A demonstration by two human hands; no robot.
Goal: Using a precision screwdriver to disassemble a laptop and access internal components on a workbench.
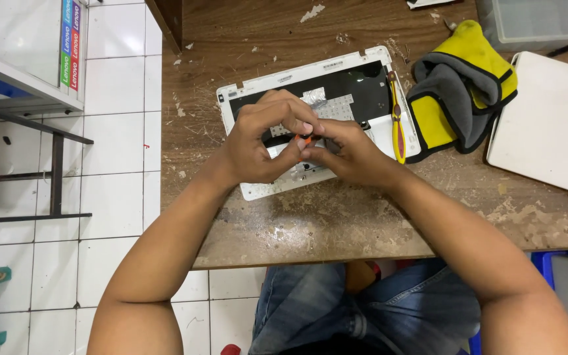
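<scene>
Left hand (258, 141) and right hand (346, 152) curled together, fingertips pinching small orange tool (304, 139) over white laptop shell (251, 98) at centre of worn wooden table (363, 217); yellow-handled tool (398, 125) at 3 o'clock, yellow-grey cloth (461, 85) beyond.

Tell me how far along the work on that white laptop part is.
Done: the white laptop part lies open on the wooden bench, dark inside showing. In hand: the left hand and right hand meet over its middle, pinching a small orange tool. Left: the yellow screwdriver lies unused; the white lid sits apart.
</scene>
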